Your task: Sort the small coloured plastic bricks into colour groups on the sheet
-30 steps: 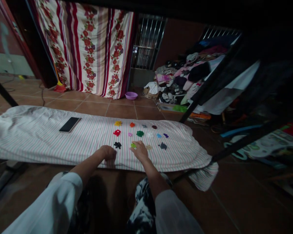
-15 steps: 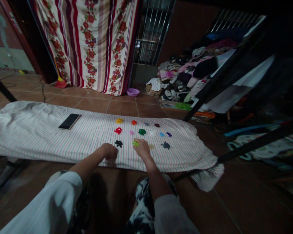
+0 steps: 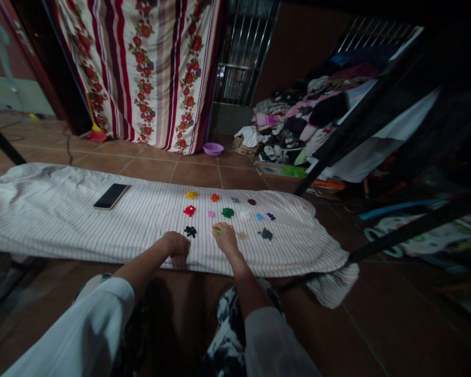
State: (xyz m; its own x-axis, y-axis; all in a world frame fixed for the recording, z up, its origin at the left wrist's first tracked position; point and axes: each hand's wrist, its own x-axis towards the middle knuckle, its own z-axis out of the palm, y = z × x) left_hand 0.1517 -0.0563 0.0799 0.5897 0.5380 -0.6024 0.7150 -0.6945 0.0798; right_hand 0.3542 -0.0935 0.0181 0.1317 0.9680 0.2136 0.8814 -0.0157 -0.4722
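Note:
My right hand is over a small pile of lime-green pieces, its fingers bent round them and covering most of the pile. My left hand rests curled on the striped cloth, just left of and below a pile of black pieces. Its fingertips are hidden, so what they hold, if anything, does not show. Right of my right hand lie beige pieces and dark grey pieces. Behind it sit dark green pieces, pink pieces and red pieces.
Farther back on the cloth are yellow pieces, orange pieces and brown pieces. A phone lies to the left. Dark metal bars rise at the right. Beyond stand a purple basin and a heap of clothes.
My right hand has shifted slightly left and closed further over the lime-green pieces, so less of them shows. My left hand stays nearly still beside the black pieces.

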